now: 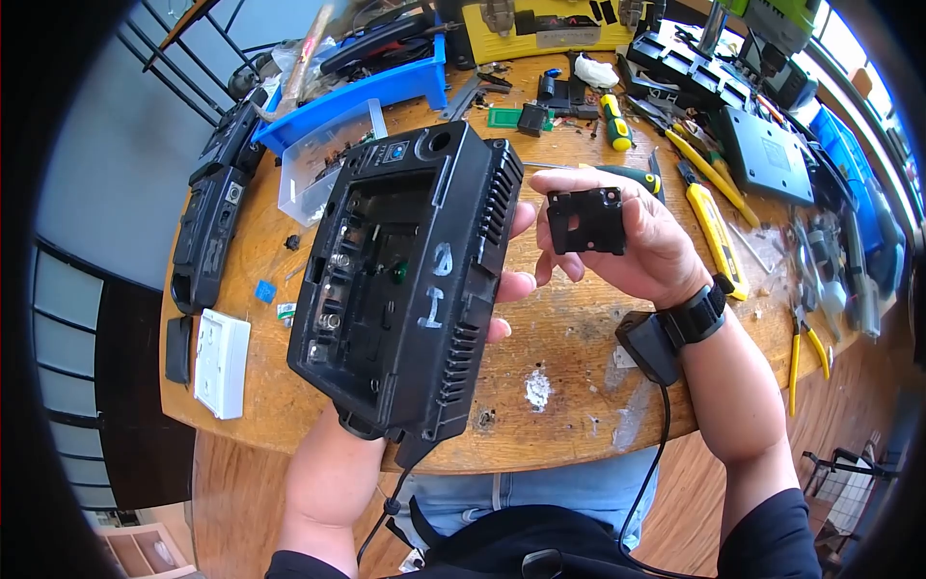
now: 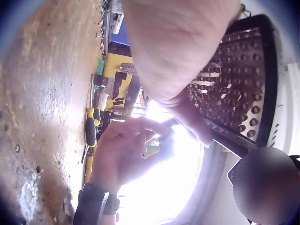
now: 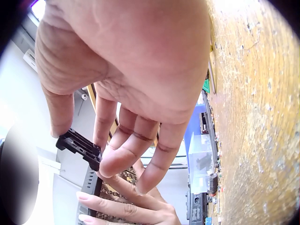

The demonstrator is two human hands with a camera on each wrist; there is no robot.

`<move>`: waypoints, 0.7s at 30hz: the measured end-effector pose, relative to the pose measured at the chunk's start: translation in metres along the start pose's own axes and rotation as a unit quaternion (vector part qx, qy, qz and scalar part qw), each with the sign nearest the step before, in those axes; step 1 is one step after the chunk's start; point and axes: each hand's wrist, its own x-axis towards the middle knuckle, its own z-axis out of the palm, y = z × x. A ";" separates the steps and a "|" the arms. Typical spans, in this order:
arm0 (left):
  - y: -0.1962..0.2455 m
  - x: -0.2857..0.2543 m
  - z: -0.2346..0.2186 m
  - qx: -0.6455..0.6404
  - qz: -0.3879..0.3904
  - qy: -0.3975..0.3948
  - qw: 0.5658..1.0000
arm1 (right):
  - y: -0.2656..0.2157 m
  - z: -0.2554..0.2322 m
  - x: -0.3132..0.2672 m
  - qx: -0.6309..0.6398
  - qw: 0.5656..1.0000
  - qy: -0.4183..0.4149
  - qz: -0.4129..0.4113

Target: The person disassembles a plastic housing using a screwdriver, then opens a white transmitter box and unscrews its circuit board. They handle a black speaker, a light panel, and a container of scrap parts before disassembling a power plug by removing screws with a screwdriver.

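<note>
A large black plastic device casing, with an open recess, side vents and white handwritten marks, is held tilted above the bench. My left hand grips it from behind, fingertips showing past its right side; the thumb is hidden in the head view. The perforated back of the casing shows in the left wrist view. Just right of it, my right hand pinches a small black plastic bracket between thumb and fingers. That bracket appears edge-on in the right wrist view, close to the casing.
On the wooden bench lie a yellow utility knife, a screwdriver and pliers. A clear plastic bin and a blue tray stand behind the casing. More black casings and a white box sit left.
</note>
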 end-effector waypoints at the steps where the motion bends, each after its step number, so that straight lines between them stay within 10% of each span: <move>1: -0.001 -0.001 0.006 0.037 0.008 0.049 0.998 | 0.000 0.000 0.000 -0.003 1.000 -0.002 0.004; 21: -0.007 0.001 -0.021 -0.106 -0.022 -0.014 0.994 | 0.004 0.003 0.001 0.053 0.998 -0.041 0.022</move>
